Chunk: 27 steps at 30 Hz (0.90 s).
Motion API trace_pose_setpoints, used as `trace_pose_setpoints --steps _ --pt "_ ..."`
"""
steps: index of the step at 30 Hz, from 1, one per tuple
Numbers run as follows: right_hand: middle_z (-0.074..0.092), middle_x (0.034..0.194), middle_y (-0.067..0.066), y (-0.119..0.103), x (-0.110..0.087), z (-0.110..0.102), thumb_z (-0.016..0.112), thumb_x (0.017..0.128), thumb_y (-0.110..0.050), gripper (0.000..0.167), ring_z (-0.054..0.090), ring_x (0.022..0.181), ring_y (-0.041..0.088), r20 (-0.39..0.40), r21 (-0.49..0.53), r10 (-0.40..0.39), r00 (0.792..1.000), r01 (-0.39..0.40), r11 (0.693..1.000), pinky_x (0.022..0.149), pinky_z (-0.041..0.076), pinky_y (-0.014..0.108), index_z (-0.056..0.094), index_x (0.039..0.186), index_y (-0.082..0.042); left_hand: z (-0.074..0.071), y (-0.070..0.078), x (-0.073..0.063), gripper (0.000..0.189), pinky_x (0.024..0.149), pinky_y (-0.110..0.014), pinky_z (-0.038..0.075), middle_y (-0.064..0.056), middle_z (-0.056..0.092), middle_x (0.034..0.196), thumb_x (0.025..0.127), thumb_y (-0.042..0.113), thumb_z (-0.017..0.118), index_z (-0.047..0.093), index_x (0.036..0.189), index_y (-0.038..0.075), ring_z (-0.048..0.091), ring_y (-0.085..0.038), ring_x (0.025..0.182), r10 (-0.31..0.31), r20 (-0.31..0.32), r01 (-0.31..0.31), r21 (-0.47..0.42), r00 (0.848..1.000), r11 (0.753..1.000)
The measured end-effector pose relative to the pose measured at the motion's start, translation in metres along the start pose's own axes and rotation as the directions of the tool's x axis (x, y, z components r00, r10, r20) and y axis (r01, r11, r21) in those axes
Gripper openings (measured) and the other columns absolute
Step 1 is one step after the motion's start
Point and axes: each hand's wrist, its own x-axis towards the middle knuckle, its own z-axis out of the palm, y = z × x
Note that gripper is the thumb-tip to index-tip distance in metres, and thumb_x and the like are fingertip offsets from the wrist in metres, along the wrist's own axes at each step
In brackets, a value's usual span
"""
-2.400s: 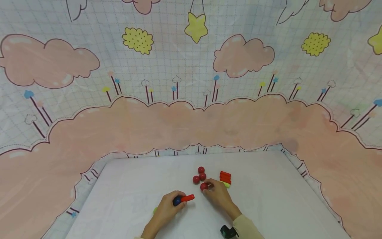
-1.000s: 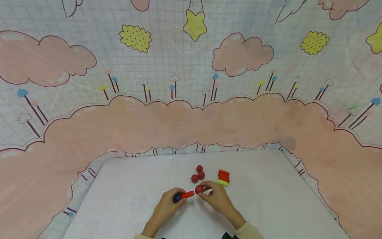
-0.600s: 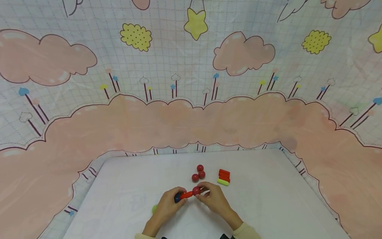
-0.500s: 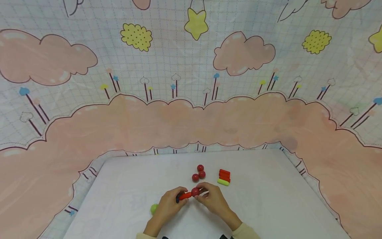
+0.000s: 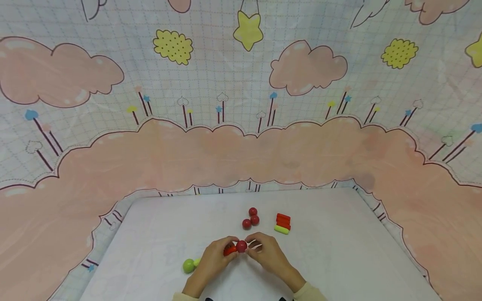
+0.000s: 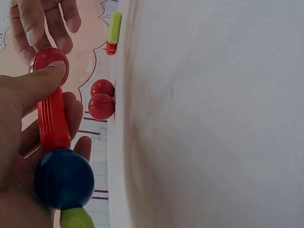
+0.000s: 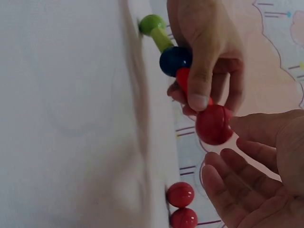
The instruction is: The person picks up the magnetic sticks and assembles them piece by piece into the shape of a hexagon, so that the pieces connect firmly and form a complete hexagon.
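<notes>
My left hand (image 5: pixel 214 257) grips a joined chain of toy pieces, its thumb lying over the joint at the red ball (image 6: pixel 51 61). A ribbed red rod (image 6: pixel 53 121) links that ball to a blue ball (image 6: pixel 64 178). Beyond the blue one, a yellow-green rod (image 7: pixel 161 39) leads to a green ball (image 7: pixel 152 24), which sticks out left of the wrist. My right hand (image 5: pixel 269 253) is at the red ball's free side; in the right wrist view its thumb tip is right at the ball, while the other fingers spread loosely below, off the ball.
Behind the hands, three loose red balls (image 5: pixel 254 220) lie in a cluster on the white table (image 5: pixel 339 251). To their right, red rods (image 5: pixel 283 219) lie side by side with one yellow-green rod (image 5: pixel 281 229). Patterned cloth (image 5: pixel 241 159) rises behind the table.
The right hand brought the red ball left onto the red rod's end, and its fingers have loosened. The left hand's grip now reaches the ball; the green ball has come out to the left.
</notes>
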Motion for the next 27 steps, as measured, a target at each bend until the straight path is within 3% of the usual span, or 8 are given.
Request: trace_pose_setpoints --steps 9,16,27 --pt "0.069 0.109 0.011 0.002 -0.005 -0.023 0.074 0.088 -0.017 0.028 0.066 0.095 0.020 -0.053 -0.070 -0.012 0.999 0.008 0.997 0.078 0.056 0.026 0.067 0.114 -0.009 -0.003 0.002 -0.001 0.042 0.086 -0.042 0.054 0.005 0.071 0.099 0.081 0.023 0.080 0.066 0.120 0.018 0.060 -0.012 0.089 -0.057 0.050 0.058 -0.016 0.997 0.998" --pt "0.070 0.107 0.010 0.011 -0.008 -0.042 0.075 0.087 -0.015 0.026 0.066 0.093 0.018 -0.122 -0.096 0.002 0.993 -0.013 0.995 0.076 0.053 0.018 0.068 0.111 -0.009 -0.003 0.000 -0.001 0.041 0.086 -0.042 0.054 0.005 0.071 0.099 0.081 0.023 0.080 0.066 0.120 0.020 0.061 -0.013 0.091 -0.064 0.044 0.064 -0.009 0.997 0.998" --pt "0.071 0.102 0.007 0.033 -0.007 -0.065 0.078 0.082 -0.007 0.024 0.066 0.091 0.017 -0.295 -0.093 0.055 0.954 -0.086 0.992 0.076 0.054 0.025 0.070 0.105 -0.010 -0.003 -0.001 -0.001 0.042 0.089 -0.043 0.054 0.004 0.071 0.101 0.081 0.021 0.080 0.066 0.121 0.019 0.061 -0.014 0.093 -0.087 0.067 0.090 -0.036 0.994 0.995"
